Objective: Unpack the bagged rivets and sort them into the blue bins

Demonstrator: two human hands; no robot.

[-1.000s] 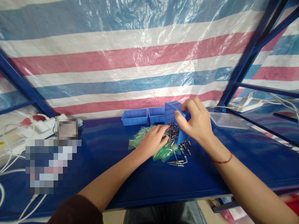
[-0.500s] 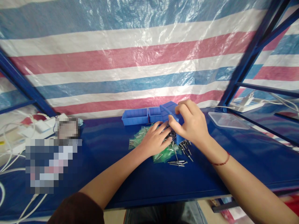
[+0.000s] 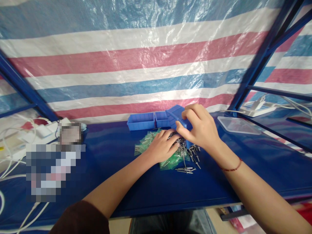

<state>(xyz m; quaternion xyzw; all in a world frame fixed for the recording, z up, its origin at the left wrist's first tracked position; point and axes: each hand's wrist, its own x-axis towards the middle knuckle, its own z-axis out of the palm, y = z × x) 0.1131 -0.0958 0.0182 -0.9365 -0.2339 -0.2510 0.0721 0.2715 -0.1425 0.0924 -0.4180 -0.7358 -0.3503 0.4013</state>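
Observation:
My right hand [image 3: 200, 130] is closed on the edge of a small blue plastic bin [image 3: 175, 114], which is tilted over a heap of metal blind rivets [image 3: 193, 154]. Beside the bin, my left hand [image 3: 161, 147] lies with fingers outstretched over the heap, the fingertips close to the bin's mouth. Whether those fingers touch rivets is hard to see. Green plastic bags [image 3: 143, 143] lie under the rivets and my left hand, with some rivets showing in them. Several loose rivets [image 3: 185, 170] are on the blue tabletop near the bags.
Two blue bins [image 3: 140, 122] stand side by side at the back, the right one partly covered by the tilted bin. A clear plastic lid [image 3: 237, 126] lies at the back right. White cables and power strips [image 3: 48, 131] crowd the left. Blue metal posts [image 3: 255, 71] frame the table.
My left fingers have drawn back slightly from the bin, uncovering more rivets. The tilted bin has shifted only a little in my right hand.

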